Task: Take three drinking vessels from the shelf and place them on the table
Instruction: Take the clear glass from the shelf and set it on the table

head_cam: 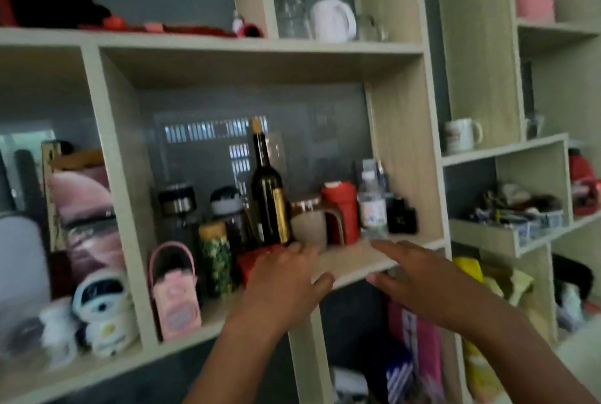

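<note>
Both my hands are raised in front of a light wooden shelf (351,260). My left hand (286,280) is open, its fingertips at a red box and just below a frosted mug (309,221) with a copper lid. My right hand (419,276) is open too, spread over the shelf's front edge below a small water bottle (372,205). Behind stand a red cup (341,211), a dark wine bottle (268,189) and several flasks. A white mug (460,135) sits in the right compartment. A clear glass (292,16) and white kettle (331,19) stand on the upper shelf.
A pink handled bottle (174,293) and a green patterned flask (216,257) stand at the front left. White figurines (102,309) fill the left compartment. Boxes and bags crowd the lower right compartments. The image is motion-blurred.
</note>
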